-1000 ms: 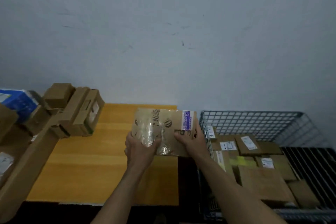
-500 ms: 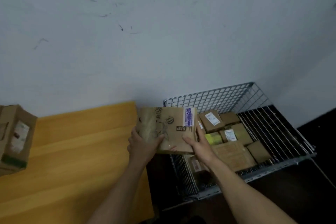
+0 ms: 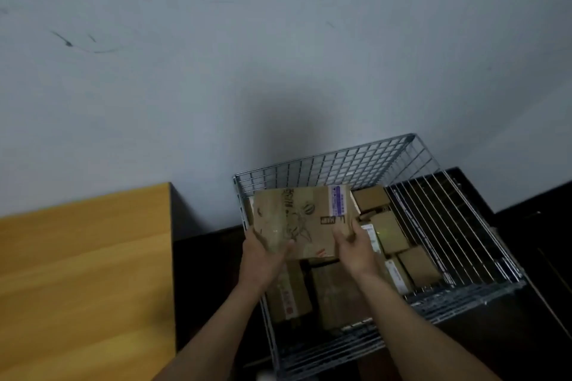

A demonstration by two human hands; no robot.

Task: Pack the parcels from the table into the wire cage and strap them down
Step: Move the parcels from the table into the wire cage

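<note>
Parcel (image 3: pixel 301 219) is gripped by left hand (image 3: pixel 263 257) and right hand (image 3: pixel 353 252) over the wire cage (image 3: pixel 340 164); it may be left tilted by uneven packed boxes (image 3: pixel 418 266).

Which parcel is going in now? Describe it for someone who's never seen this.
Find the wire cage by the wall, right of the yellow table. Over its left half, the left hand and right hand grip a flat carton. Unlike the parcels below, it bears black drawings and a purple label.

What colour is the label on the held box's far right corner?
Purple and white label on the box; the head view shows it best.
</note>
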